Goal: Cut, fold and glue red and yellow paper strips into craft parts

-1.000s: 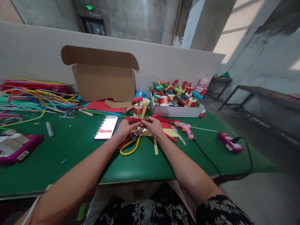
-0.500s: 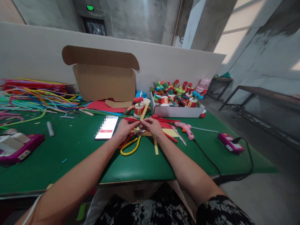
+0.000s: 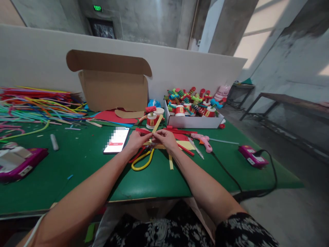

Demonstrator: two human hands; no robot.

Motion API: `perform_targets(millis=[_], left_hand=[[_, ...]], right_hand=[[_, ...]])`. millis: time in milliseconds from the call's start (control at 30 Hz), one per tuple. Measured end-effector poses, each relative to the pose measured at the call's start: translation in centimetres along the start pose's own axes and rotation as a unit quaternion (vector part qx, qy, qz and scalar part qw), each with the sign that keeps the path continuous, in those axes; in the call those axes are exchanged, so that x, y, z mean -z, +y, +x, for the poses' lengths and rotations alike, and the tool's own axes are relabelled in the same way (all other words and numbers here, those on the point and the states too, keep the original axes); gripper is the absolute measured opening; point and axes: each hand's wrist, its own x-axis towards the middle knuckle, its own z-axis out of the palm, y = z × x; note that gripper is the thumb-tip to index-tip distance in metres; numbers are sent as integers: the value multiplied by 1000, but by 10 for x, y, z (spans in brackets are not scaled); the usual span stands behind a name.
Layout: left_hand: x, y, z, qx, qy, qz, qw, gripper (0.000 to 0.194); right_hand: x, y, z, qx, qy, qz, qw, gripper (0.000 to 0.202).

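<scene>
Nearest to me, the yellow-handled scissors (image 3: 140, 168) lie on the green surface (image 3: 159, 187), with a loose yellow strip (image 3: 171, 162) pointing my way beside them. Just past those, here's the action: my left hand (image 3: 137, 141) and right hand (image 3: 166, 138) meet fingertip to fingertip, and it's small stuff. Over the last second the fingertips have crept a touch leftward, and the upright yellow strip (image 3: 157, 123) leans a little further right. The grip is together on both sides: as I read it, the left pinches the red strip (image 3: 143, 130), the right the foot of that leaning yellow one, though the exact contact is hidden by my fingers. Both strips sit up at the fingertips, neither laid down, so I'd call this a fine adjustment at their crossing, with the work mid-step. Left of the hands, the phone (image 3: 116, 140) glows, unmoved; right of them, the clear pen (image 3: 196, 149) and, just beyond, the pink glue gun (image 3: 205, 141), both untouched. Farther back a red-labelled cup figure (image 3: 151, 121) stands, then a white tray (image 3: 196, 122) crowded with similar figures, and the brown cardboard box (image 3: 115, 91) gapes behind to the left.
</scene>
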Motion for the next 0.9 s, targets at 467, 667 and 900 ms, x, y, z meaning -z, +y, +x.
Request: perform_targets(millis=[467,667,900], left_hand=[[-3,-2,0,17,15,-45,999,37],[-3,-2,0,25,36,-34,998,33],[-4,2,-1,32,-18,-145,989,29]], right_hand=[[-1,2,3,60,34,-58,996,34],[-1,0,2,22,11,-16,1000,34],[1,-2,3,-7,47,28,998,36]])
